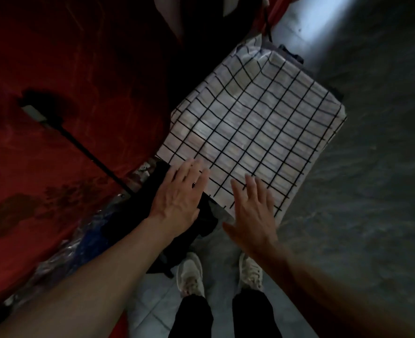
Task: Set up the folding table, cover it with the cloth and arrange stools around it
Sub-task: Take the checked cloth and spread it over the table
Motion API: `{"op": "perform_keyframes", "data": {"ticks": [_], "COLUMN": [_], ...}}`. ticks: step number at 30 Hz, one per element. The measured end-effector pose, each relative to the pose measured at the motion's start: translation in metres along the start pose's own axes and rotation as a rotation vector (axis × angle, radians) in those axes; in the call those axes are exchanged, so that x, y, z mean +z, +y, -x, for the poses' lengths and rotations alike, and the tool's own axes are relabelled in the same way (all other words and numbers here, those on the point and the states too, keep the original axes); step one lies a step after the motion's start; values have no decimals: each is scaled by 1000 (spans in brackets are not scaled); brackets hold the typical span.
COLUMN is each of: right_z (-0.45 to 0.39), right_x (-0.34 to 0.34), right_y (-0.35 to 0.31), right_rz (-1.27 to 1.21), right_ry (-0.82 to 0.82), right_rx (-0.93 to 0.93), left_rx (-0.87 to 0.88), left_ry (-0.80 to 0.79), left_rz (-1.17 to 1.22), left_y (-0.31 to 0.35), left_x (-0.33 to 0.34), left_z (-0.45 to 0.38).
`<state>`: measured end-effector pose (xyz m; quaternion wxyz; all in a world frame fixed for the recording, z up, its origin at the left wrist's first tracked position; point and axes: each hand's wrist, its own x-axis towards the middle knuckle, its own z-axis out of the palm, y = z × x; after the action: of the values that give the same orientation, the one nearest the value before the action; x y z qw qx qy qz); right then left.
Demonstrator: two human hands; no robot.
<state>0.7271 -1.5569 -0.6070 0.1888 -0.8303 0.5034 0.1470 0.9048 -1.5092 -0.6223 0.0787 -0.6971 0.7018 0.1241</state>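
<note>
While both palms lie flat, the left hand [181, 193] and right hand [252, 206] have every grip released, fingertips on the cloth [248, 128]: one thin white sheet with a black grid, wrinkled at 12 o'clock, draped over the square worktop. Two pale shoes [190, 274] at 6 o'clock.

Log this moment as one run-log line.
table: up | checked cloth: spread on it | left hand: open, flat at near edge | right hand: open, flat on cloth | stools: none visible
</note>
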Motion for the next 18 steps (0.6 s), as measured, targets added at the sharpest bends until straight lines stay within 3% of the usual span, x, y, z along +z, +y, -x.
{"op": "perform_keyframes", "data": {"ticks": [5, 11, 18], "right_z": [-21, -23, -24], "right_x": [43, 46, 31], "right_y": [7, 13, 17], "right_rz": [42, 23, -20], "right_ry": [39, 70, 48], "right_rx": [29, 30, 28], "left_rx": [-4, 44, 179], "left_ry": [-21, 4, 274], "left_rz": [-200, -193, -116], "left_y": [-1, -4, -21], "left_x": [40, 44, 46], "left_z": [-39, -61, -65]}}
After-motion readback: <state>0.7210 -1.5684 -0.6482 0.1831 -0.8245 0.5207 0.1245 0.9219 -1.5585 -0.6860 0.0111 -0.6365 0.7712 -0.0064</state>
